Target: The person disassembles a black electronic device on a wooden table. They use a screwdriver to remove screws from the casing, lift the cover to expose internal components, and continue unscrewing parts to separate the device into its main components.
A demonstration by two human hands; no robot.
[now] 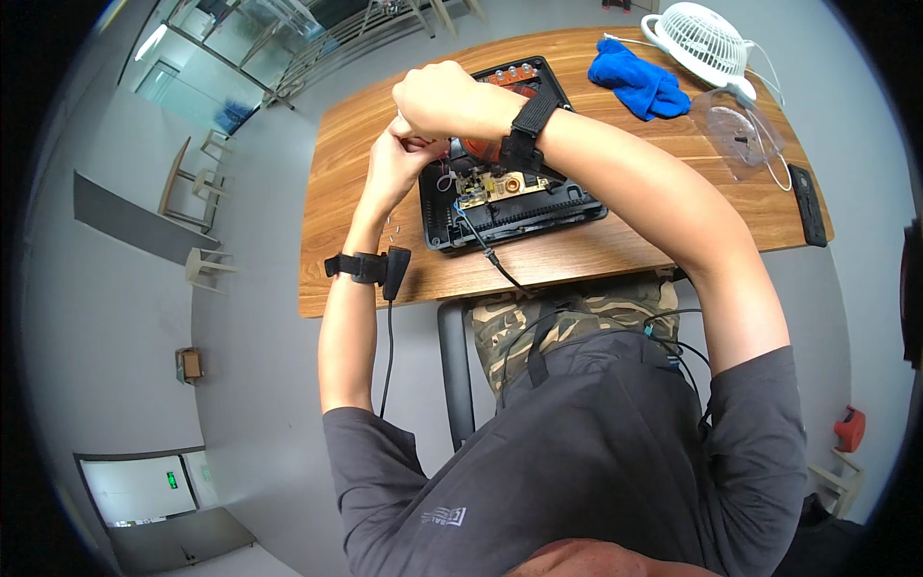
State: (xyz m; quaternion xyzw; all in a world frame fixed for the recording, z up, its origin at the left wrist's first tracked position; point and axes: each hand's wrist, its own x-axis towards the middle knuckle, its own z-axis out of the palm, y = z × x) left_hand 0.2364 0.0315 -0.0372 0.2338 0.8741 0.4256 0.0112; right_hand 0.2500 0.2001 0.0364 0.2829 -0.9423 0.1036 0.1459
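Seated in a dark shirt, I lean over a wooden worktop with both arms stretched ahead and a black strap around my left wrist. Closest to me on the wood, a black cord runs from the appliance over the near edge; to the left lie a few tiny pale pieces, apparently screws.

Just beyond sits the opened appliance, its black casing tilted slightly to the table's lines, with a tan circuit board along the near side. A reddish round coil shows partly behind my right forearm.

At the casing's left side, the fingers of my left hand bend in, tips close together; my right hand curls into a fist just above. Whether either grips anything I cannot tell, as the hands hide it.

Good work here, I judge, asks for a firm left hand, small straight movements from the right, a right wrist lifted clear of coil and board, and no tug on the thin wires.

Farther off rest a blue cloth, a clear plastic piece and a white fan.
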